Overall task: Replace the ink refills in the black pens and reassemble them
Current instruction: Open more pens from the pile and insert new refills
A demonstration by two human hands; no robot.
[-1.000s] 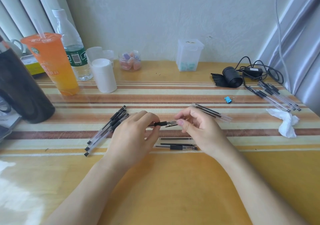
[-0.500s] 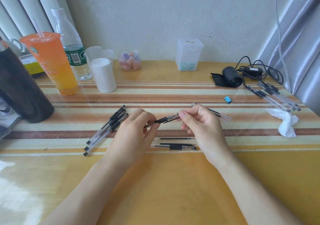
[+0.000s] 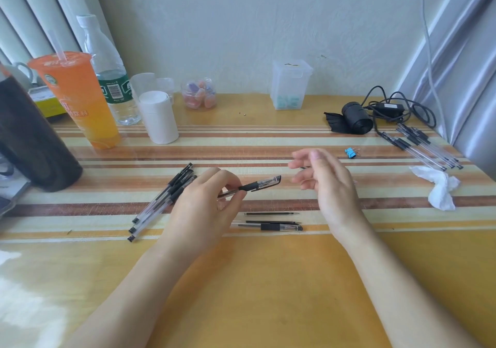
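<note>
My left hand (image 3: pixel 204 205) pinches a black pen (image 3: pixel 257 185) by its clear barrel; the capped end points right and slightly up. My right hand (image 3: pixel 324 184) hovers to the right of that pen with fingers spread and holds nothing. Under the hands, a loose ink refill (image 3: pixel 271 213) lies flat on the table, and another pen (image 3: pixel 268 226) lies just in front of it. A bundle of black pens (image 3: pixel 163 200) rests to the left of my left hand. More pens (image 3: pixel 421 146) lie at the far right.
At the back left stand an orange drink cup (image 3: pixel 77 100), a water bottle (image 3: pixel 110 74), a white cup (image 3: pixel 158 116) and a dark container (image 3: pixel 29 138). A clear box (image 3: pixel 290 84), black roll (image 3: pixel 354 118), cables, blue clip (image 3: pixel 350 153) and crumpled tissue (image 3: pixel 440 186) sit farther right.
My right hand let go of the pen's end and moved away to the right, fingers opening. The left hand keeps the pen, now capped and tilted up slightly.
</note>
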